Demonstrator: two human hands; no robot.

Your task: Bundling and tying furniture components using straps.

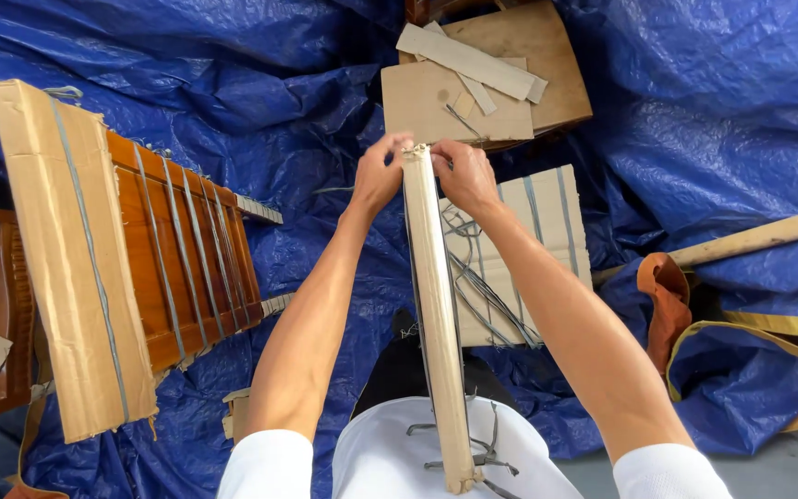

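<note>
Right now, a long thin board [438, 314] wrapped in cardboard is held on its edge, from the person's lap out over the blue tarp [713, 120]. Its far end is pinched by the left hand [379, 174] and the right hand [463, 176], with both grips pressed together on a bit of grey strap there. Loose grey straps [482, 282] are seen just beside the board on a flat cardboard sheet [551, 231]. A strapped wooden panel [182, 259] is laid well apart, on the left.
</note>
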